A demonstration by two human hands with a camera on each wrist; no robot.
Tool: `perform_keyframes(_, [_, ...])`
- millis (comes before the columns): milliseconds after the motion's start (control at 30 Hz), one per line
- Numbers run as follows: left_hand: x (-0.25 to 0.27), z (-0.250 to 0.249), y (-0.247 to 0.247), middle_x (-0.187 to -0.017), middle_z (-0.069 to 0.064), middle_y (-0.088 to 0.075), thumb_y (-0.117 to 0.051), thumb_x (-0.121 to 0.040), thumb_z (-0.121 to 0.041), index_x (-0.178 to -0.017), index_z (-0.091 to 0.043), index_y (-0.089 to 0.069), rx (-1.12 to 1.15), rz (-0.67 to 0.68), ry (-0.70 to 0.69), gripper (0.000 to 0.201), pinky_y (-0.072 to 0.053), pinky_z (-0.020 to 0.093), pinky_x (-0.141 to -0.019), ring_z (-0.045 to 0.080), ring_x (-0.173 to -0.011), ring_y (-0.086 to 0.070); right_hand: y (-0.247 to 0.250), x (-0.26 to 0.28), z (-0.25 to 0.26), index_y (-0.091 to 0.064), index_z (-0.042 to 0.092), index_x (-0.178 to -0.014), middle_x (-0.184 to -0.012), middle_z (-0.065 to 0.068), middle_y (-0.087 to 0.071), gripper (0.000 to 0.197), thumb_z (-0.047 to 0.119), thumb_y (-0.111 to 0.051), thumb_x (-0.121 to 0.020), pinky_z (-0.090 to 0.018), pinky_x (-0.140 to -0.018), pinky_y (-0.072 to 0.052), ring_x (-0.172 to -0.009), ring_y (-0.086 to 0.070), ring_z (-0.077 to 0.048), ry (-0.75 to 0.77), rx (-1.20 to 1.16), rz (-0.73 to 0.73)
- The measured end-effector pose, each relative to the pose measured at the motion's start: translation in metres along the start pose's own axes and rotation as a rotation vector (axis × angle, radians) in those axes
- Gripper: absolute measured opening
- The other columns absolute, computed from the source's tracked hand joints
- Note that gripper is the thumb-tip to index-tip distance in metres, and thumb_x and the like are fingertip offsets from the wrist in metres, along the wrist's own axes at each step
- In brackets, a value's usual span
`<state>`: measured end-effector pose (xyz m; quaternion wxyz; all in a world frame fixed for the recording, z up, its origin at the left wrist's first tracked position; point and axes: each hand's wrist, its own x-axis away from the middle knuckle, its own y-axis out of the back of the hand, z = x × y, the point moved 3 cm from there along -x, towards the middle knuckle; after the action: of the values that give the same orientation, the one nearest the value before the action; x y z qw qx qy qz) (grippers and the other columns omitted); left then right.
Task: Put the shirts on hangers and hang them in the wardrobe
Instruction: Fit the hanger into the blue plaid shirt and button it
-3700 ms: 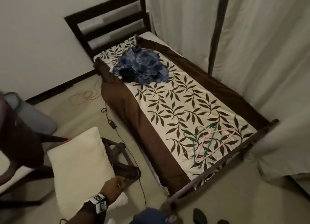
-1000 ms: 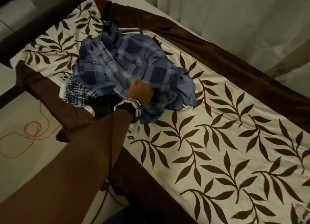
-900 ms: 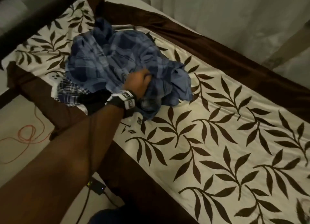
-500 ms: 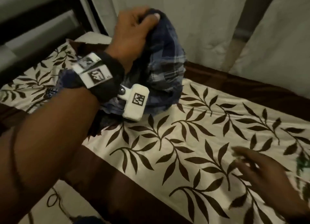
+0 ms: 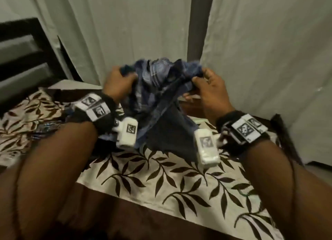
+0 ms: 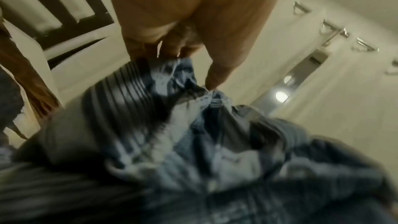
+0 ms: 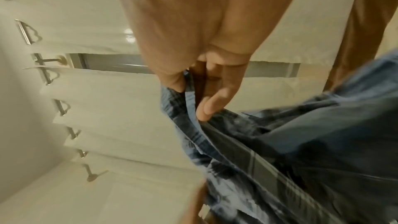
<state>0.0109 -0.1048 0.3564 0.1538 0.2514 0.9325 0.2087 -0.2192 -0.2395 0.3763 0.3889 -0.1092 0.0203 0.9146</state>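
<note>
Both hands hold one blue plaid shirt [image 5: 158, 99] up over the bed [image 5: 161, 182] — the left hand [image 5: 116, 86] bunches its top edge in curled fingers, the right hand [image 5: 209, 88] pinches the other side between thumb and fingers. The cloth hangs crumpled between them, its lower end near the bed's far edge, before pale curtains [image 5: 125, 23].

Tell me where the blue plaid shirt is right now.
Centre of the head view: the blue plaid shirt is held up above the bed, between left hand and right hand.
</note>
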Motion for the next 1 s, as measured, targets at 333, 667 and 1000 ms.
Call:
perform_keyframes(333, [0.078,-0.123,-0.064,-0.122,-0.002,-0.066,-0.070,-0.082,-0.032,-0.130,-0.030,-0.054,0.029,0.171,-0.621,0.051,-0.053,0.034,-0.093,0.014,-0.109,-0.063,0.017,0.002,0.110,-0.055,0.006,-0.113,-0.100,-0.012,-0.062,0.015,0.005,-0.051,-0.098,-0.029,-0.078,-0.054,-0.091,-0.064,-0.020,0.353,0.134,0.142])
perform_keyframes(667, [0.084,-0.230,-0.056,-0.068,0.007,-0.050,-0.057,-0.098,-0.041,-0.074,-0.011,-0.060,-0.214,0.256,-0.782,0.038,-0.029,0.025,-0.053,0.011,-0.060,-0.042,0.072,0.029,0.084,-0.014,0.020,-0.149,-0.145,-0.013,-0.045,0.104,0.033,-0.086,-0.075,-0.040,-0.103,-0.051,-0.128,-0.055,-0.018,0.487,0.247,-0.194])
perform_keyframes(1000, [0.090,-0.083,-0.090,-0.060,-0.001,-0.051,-0.073,-0.088,-0.015,-0.065,-0.017,-0.054,-0.262,0.537,-0.338,0.030,-0.035,0.024,-0.052,0.010,-0.059,-0.049,0.128,0.029,0.154,-0.070,-0.008,-0.100,-0.096,-0.027,-0.070,0.029,0.020,-0.067,-0.094,-0.045,-0.080,-0.054,-0.086,-0.066,-0.027,0.647,0.414,-0.170])
